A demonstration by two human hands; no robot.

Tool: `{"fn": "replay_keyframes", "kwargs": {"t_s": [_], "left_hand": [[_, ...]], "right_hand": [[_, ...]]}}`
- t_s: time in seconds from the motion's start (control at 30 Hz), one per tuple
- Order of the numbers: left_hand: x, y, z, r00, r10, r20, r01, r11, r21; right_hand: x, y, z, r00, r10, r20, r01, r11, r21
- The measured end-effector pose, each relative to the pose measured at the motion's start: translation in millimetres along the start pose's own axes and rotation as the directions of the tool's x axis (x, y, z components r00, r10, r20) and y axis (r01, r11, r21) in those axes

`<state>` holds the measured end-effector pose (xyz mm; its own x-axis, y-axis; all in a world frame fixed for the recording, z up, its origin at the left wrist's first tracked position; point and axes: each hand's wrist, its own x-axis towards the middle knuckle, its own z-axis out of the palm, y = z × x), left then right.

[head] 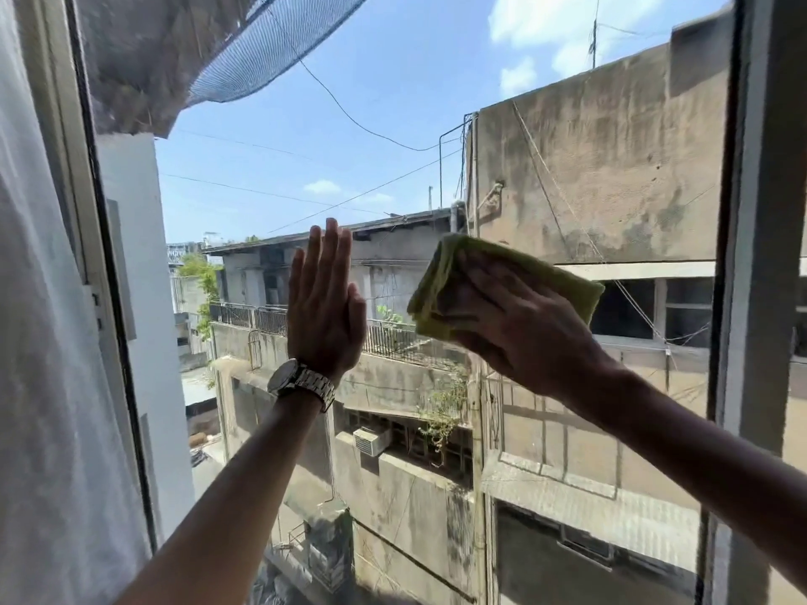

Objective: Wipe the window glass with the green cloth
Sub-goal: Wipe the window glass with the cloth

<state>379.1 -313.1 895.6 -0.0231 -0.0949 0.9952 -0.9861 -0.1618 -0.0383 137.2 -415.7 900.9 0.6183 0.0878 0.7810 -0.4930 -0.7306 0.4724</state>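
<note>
Head view: the left hand (325, 303) is raised upright with its fingers straight, together and pointing up, palm flat toward the clear window glass (358, 137); it holds nothing. A silver metal-link wristwatch (301, 382) sits on that wrist, and the bare forearm runs down to the lower left. The right hand (519, 316) reaches in from the lower right, its back toward the camera and its fingers spread flat over the folded green cloth (471, 281), pressing it against the pane. The cloth lies at mid-height, right of centre, with its top edge and right corner showing beyond the fingers. The two hands are near each other but apart, with a strip of bare glass between them.

On the left the pane ends at a dark window frame edge (109, 299), with a sheer white curtain (48, 342) hanging nearer. On the right a grey vertical frame post (760, 255) bounds the glass, just beyond the cloth's right corner. Above both hands the glass is uncovered up to the top of the view, and below the forearms it is uncovered too. Weathered concrete buildings (589, 168) and blue sky show through.
</note>
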Motion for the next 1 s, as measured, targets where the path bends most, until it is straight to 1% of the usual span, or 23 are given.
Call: {"fn": "replay_keyframes", "kwargs": {"t_s": [0.03, 0.1, 0.13, 0.17, 0.2, 0.23, 0.27, 0.3, 0.33, 0.37, 0.4, 0.43, 0.5, 0.57, 0.63, 0.67, 0.7, 0.77, 0.83, 0.87, 0.9, 0.93, 1.0], "left_hand": [[0.2, -1.5, 0.9, 1.0, 0.011, -0.003, -0.011, 1.0, -0.003], [-1.1, -6.1, 2.8, 1.0, 0.023, -0.004, -0.023, 1.0, -0.015], [-1.6, -7.7, 3.7, 1.0, 0.027, -0.008, -0.028, 0.999, -0.017], [-1.2, -8.5, 4.5, 0.999, 0.03, -0.014, -0.03, 0.999, -0.018], [0.2, -8.8, 4.9, 0.999, 0.03, -0.018, -0.03, 0.999, -0.024], [0.3, -9.0, 4.6, 0.999, 0.03, -0.018, -0.031, 0.999, -0.03], [-1.1, -9.2, 4.3, 0.999, 0.033, -0.014, -0.033, 0.999, -0.032], [-1.8, -8.9, 3.7, 0.999, 0.036, -0.014, -0.036, 0.999, -0.029], [-2.1, -8.4, 3.2, 0.999, 0.036, -0.013, -0.036, 0.999, -0.024], [-2.0, -9.3, 3.0, 0.999, 0.032, -0.006, -0.032, 0.999, -0.017], [-1.8, -9.5, 2.3, 1.0, 0.029, 0.0, -0.029, 1.0, -0.01], [-2.3, -8.5, 1.1, 1.0, 0.03, 0.005, -0.03, 1.0, -0.001], [-1.9, -6.3, 0.3, 0.999, 0.038, 0.004, -0.038, 0.999, 0.025], [-2.5, -8.9, 2.1, 0.999, 0.039, 0.01, -0.04, 0.998, 0.044], [-2.6, -12.6, 6.2, 0.999, 0.046, 0.005, -0.046, 0.996, 0.074], [-2.6, -14.7, 8.7, 0.999, 0.049, 0.004, -0.049, 0.995, 0.091], [-3.4, -16.8, 9.9, 0.999, 0.048, 0.009, -0.049, 0.993, 0.105], [-3.5, -17.5, 10.8, 0.999, 0.04, 0.016, -0.041, 0.992, 0.123], [-4.5, -18.2, 11.3, 0.999, 0.037, 0.022, -0.04, 0.99, 0.133], [-4.5, -18.9, 11.8, 0.999, 0.034, 0.024, -0.037, 0.991, 0.132], [-4.1, -19.8, 12.3, 0.999, 0.033, 0.025, -0.036, 0.991, 0.132], [-3.9, -21.2, 13.2, 0.999, 0.034, 0.024, -0.037, 0.99, 0.136], [-4.8, -21.8, 14.0, 0.999, 0.036, 0.017, -0.038, 0.989, 0.141]], "right_hand": [[17.2, 9.2, -7.1, 0.989, 0.132, -0.068, -0.129, 0.99, 0.049], [47.3, 11.5, -15.9, 0.935, 0.323, -0.147, -0.301, 0.941, 0.155], [56.2, 5.6, -15.0, 0.912, 0.375, -0.167, -0.343, 0.92, 0.189], [59.8, -3.2, -12.1, 0.905, 0.391, -0.166, -0.357, 0.912, 0.203], [56.6, -14.2, -7.7, 0.917, 0.369, -0.15, -0.339, 0.921, 0.191], [44.3, -28.3, -0.9, 0.948, 0.299, -0.109, -0.281, 0.948, 0.152], [24.5, -44.2, 8.0, 0.98, 0.193, -0.047, -0.187, 0.976, 0.112], [0.0, -59.4, 15.7, 0.997, 0.072, 0.034, -0.075, 0.993, 0.086], [-27.3, -72.2, 22.1, 0.991, -0.042, 0.124, 0.034, 0.997, 0.063], [-54.6, -82.0, 27.1, 0.967, -0.126, 0.221, 0.119, 0.992, 0.046], [-79.2, -86.9, 28.4, 0.937, -0.172, 0.304, 0.171, 0.985, 0.031], [-98.8, -86.6, 27.3, 0.915, -0.176, 0.364, 0.183, 0.983, 0.016], [-116.5, -69.8, 20.6, 0.912, -0.134, 0.389, 0.144, 0.99, 0.004], [-111.1, -41.3, 7.8, 0.947, -0.057, 0.315, 0.071, 0.997, -0.034], [-85.5, -5.7, -11.2, 0.981, 0.088, 0.174, -0.074, 0.993, -0.087], [-66.5, 10.3, -22.3, 0.98, 0.167, 0.105, -0.159, 0.984, -0.076], [-45.3, 21.8, -33.7, 0.969, 0.241, 0.062, -0.238, 0.97, -0.049], [-4.6, 33.4, -48.6, 0.929, 0.368, 0.034, -0.369, 0.929, 0.025], [20.2, 27.0, -48.2, 0.894, 0.447, 0.029, -0.447, 0.886, 0.124], [25.0, 19.1, -43.9, 0.89, 0.455, 0.028, -0.454, 0.879, 0.148], [23.0, 9.4, -37.0, 0.901, 0.432, 0.028, -0.432, 0.892, 0.135], [14.4, -1.9, -28.6, 0.926, 0.374, 0.041, -0.376, 0.921, 0.102], [-16.7, -25.5, -11.9, 0.973, 0.186, 0.135, -0.192, 0.981, 0.038]]}}
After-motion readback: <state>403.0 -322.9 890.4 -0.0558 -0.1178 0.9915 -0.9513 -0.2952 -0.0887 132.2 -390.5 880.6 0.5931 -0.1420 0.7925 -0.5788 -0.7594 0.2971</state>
